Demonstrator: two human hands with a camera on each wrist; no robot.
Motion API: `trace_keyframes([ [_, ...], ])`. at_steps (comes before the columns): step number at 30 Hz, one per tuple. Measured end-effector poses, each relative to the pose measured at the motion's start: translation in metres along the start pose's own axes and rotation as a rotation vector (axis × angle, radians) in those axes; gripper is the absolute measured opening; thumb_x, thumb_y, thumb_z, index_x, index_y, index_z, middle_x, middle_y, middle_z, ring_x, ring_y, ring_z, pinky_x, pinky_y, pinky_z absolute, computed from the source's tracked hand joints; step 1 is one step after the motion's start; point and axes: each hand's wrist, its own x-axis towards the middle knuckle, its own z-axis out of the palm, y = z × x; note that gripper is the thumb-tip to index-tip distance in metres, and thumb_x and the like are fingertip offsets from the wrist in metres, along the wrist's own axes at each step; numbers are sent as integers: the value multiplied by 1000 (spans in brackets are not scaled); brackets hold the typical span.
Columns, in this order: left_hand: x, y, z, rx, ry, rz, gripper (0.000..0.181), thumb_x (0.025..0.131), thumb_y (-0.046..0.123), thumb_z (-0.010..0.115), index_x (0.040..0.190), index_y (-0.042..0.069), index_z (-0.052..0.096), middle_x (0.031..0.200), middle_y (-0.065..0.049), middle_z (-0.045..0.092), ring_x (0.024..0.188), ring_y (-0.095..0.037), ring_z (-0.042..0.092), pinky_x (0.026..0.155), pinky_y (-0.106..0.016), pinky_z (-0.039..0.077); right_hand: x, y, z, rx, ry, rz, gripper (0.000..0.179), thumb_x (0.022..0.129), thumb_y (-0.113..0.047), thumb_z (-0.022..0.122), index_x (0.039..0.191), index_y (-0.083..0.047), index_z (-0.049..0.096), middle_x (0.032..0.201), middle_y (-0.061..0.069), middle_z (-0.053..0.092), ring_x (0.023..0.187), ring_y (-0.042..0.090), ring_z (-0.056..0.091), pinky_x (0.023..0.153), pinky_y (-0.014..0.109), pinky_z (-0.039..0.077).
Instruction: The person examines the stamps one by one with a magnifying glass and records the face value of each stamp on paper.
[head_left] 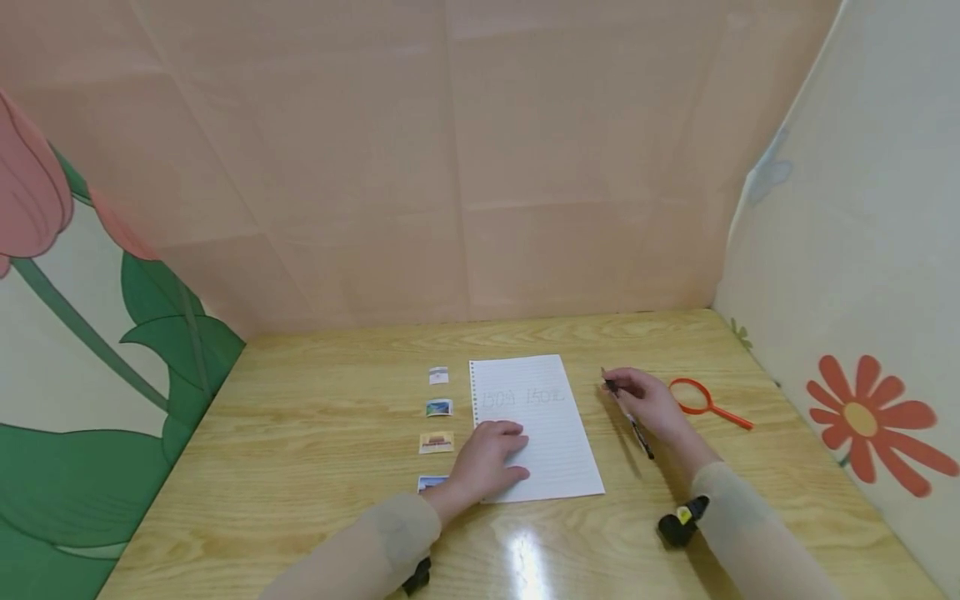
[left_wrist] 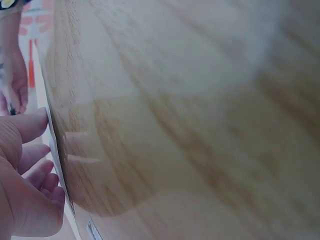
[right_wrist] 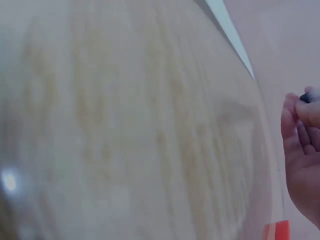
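Observation:
A sheet of lined white paper (head_left: pixel 566 462) with punched holes along its left side lies on the table. Handwriting, with "150" in two places, runs across its upper half. My left hand (head_left: pixel 487 458) rests on the sheet's lower left, fingers relaxed and pointing right; the left wrist view shows its thumb (left_wrist: pixel 34 125) by the paper's edge. To the right of the sheet, my right hand (head_left: pixel 656 404) pinches a pen (head_left: pixel 636 432) between thumb and fingers. The pen slants above the table, its dark grip end up and left. In the right wrist view only the pen's dark end (right_wrist: pixel 304 98) shows.
Several small stamp-like pictures (head_left: pixel 437 442) stand in a column left of the paper, the nearest partly behind my left wrist. A red magnifying glass (head_left: pixel 729 417) lies right of my right hand. Fabric-like walls (head_left: pixel 480 167) enclose the wooden table (head_left: pixel 300 467) at back and sides.

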Motion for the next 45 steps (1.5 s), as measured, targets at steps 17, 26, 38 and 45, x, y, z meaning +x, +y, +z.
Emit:
trace_keyframes([
  [17, 1, 1, 1, 2, 1, 0, 46, 86, 30, 78, 126, 9, 68, 135, -4, 60, 125, -23, 51, 109, -34, 36, 2, -2, -4, 123, 73, 209, 37, 100, -17, 61, 128, 3, 51, 118, 26, 61, 91, 25, 61, 66, 26, 54],
  [26, -1, 1, -1, -5, 1, -3, 46, 87, 31, 77, 127, 10, 68, 135, -4, 59, 126, -23, 50, 109, -34, 36, 2, 1, -5, -83, 218, 292, 39, 94, -21, 69, 127, -2, 63, 105, 13, 61, 84, 15, 55, 62, 21, 50],
  [38, -1, 2, -2, -5, -8, -6, 47, 87, 31, 77, 128, 9, 67, 136, -4, 59, 126, -23, 50, 110, -35, 36, 2, 11, 1, -363, 221, 145, 28, 88, -12, 73, 113, 2, 69, 84, 9, 62, 77, 24, 54, 65, 31, 43],
  [45, -1, 3, -3, -10, -7, -13, 47, 87, 31, 77, 127, 10, 68, 136, -4, 59, 127, -23, 50, 110, -34, 36, 2, 13, 3, -389, 209, 156, 31, 88, -13, 74, 114, 2, 69, 84, 10, 62, 77, 24, 55, 65, 31, 43],
])
